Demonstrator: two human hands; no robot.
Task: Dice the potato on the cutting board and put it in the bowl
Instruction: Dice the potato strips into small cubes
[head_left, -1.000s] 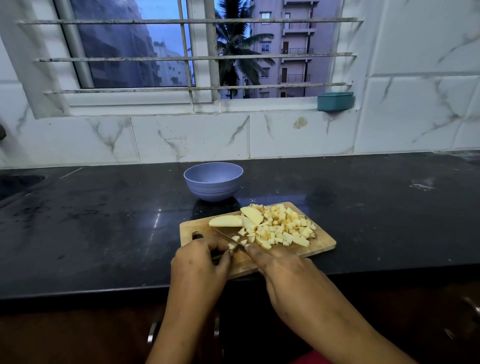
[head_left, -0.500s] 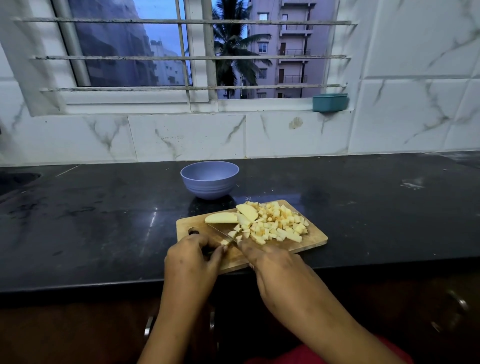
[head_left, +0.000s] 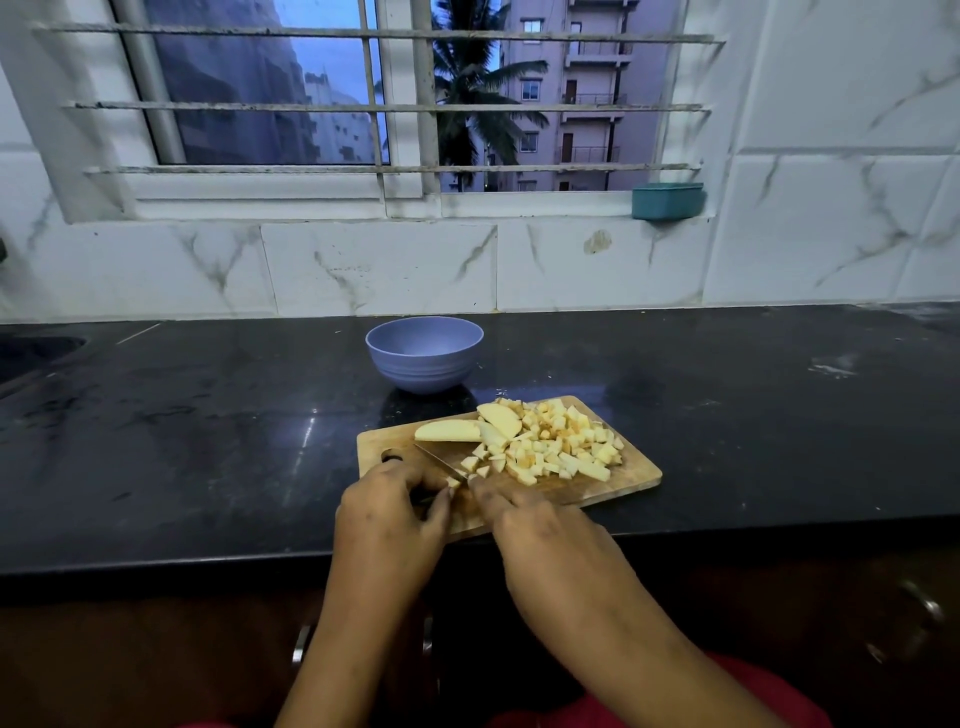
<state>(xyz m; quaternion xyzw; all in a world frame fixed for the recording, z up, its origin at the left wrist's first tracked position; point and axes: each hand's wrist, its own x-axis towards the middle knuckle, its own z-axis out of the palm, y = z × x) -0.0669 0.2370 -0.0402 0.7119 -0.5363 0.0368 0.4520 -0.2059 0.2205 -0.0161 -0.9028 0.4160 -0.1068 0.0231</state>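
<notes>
dark counter (head_left: 208, 441): right hand (head_left: 540, 525) seemingly grips knife (head_left: 441, 460).

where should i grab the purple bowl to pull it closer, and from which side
Probably the left rim: the bowl stands upright and empty, its wall rounding down to a narrow base, so a thumb-inside pinch on the lip should hold better than the curved side. Come from the left, since the cutting board with diced potato lies in front and rightward.
</notes>
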